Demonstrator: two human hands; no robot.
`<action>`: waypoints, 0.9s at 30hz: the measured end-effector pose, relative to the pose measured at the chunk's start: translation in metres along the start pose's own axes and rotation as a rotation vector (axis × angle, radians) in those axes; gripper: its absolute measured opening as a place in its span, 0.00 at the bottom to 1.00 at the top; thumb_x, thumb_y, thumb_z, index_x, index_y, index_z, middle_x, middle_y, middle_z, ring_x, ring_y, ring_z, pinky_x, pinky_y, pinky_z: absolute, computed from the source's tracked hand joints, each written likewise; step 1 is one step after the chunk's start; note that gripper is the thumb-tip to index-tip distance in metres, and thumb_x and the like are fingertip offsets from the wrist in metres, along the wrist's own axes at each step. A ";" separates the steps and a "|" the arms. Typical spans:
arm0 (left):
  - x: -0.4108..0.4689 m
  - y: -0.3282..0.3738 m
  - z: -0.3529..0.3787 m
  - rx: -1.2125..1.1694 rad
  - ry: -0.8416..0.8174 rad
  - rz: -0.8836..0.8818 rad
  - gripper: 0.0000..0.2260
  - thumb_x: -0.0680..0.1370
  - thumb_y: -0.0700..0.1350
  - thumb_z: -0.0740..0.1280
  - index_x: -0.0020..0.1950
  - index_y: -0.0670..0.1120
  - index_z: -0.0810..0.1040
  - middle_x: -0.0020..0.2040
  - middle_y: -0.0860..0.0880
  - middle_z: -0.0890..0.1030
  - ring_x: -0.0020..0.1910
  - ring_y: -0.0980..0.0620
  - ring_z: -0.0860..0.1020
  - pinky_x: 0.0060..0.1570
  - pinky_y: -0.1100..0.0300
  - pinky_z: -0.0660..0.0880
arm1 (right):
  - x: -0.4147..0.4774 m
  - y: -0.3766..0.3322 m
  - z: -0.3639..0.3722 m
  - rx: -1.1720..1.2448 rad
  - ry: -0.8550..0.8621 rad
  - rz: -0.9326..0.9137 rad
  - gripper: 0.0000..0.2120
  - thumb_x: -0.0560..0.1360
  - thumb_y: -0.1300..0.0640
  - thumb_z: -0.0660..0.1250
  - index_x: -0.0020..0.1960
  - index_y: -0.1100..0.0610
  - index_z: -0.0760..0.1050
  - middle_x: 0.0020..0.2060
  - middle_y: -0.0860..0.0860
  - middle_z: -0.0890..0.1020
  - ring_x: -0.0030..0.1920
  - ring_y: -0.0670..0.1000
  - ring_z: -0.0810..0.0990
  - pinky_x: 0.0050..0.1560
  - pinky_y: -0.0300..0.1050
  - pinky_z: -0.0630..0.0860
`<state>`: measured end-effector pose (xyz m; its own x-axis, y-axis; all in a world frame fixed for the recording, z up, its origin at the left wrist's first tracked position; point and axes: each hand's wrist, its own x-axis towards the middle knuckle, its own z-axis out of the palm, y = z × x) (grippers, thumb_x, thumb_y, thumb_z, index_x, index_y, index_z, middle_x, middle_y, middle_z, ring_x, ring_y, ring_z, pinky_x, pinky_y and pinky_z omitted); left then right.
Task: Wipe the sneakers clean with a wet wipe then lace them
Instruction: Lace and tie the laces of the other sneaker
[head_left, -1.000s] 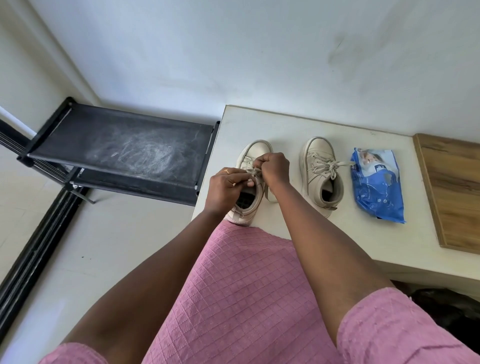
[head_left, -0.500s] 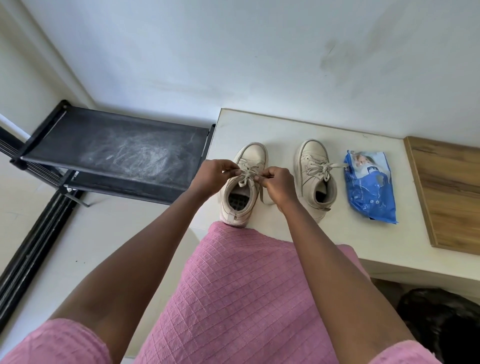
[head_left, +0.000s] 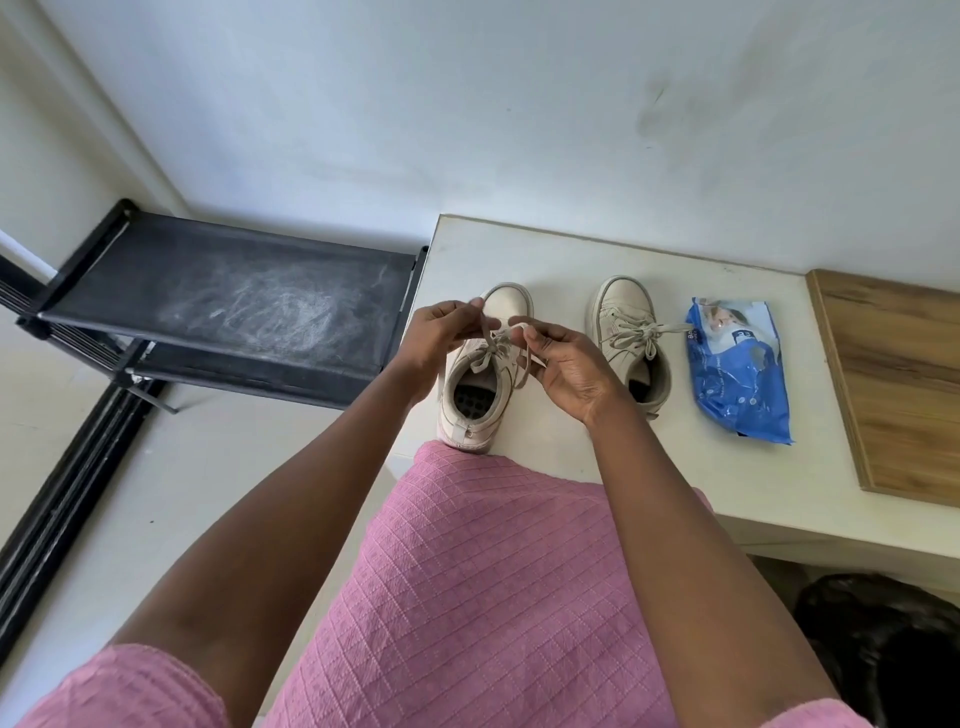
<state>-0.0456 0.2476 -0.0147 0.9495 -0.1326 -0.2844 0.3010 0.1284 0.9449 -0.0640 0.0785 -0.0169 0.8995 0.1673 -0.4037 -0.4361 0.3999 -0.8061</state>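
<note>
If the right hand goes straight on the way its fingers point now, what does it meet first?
Probably the toe of the sneaker being laced, just beyond the lace the right hand pinches. The left hand lies close beside that line; depth is unclear.

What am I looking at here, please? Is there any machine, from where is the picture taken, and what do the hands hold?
There is no machine: a person works with bare hands. The camera sits on the person's head and looks down. On the white table stand the left sneaker and the right sneaker, both beige, beside a blue wipes pack and a wooden board. The left hand and the right hand each pinch the left sneaker's laces; the right sneaker already has a bow.
</note>
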 end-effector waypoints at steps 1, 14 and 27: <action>0.000 -0.002 0.000 -0.024 0.005 0.007 0.10 0.80 0.42 0.62 0.41 0.41 0.77 0.35 0.51 0.84 0.38 0.56 0.82 0.40 0.70 0.75 | 0.001 0.002 0.002 -0.012 -0.014 -0.028 0.08 0.76 0.68 0.61 0.47 0.60 0.78 0.37 0.48 0.84 0.41 0.44 0.81 0.43 0.37 0.73; 0.005 0.000 0.002 -0.037 0.040 -0.041 0.05 0.76 0.33 0.66 0.50 0.35 0.79 0.32 0.53 0.83 0.33 0.58 0.80 0.43 0.67 0.78 | 0.008 0.001 0.022 -0.307 0.215 -0.268 0.13 0.64 0.71 0.74 0.39 0.56 0.76 0.36 0.57 0.83 0.37 0.51 0.82 0.36 0.38 0.75; 0.010 0.014 0.008 0.227 0.181 -0.117 0.08 0.73 0.36 0.70 0.34 0.39 0.77 0.20 0.54 0.75 0.18 0.62 0.69 0.21 0.72 0.64 | 0.011 -0.016 0.038 -0.384 0.155 -0.120 0.08 0.68 0.67 0.72 0.39 0.55 0.80 0.32 0.47 0.82 0.34 0.44 0.81 0.37 0.36 0.75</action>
<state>-0.0324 0.2401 -0.0027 0.9161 0.0464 -0.3982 0.4009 -0.1027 0.9104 -0.0461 0.1081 0.0077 0.9427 -0.0092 -0.3334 -0.3328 0.0386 -0.9422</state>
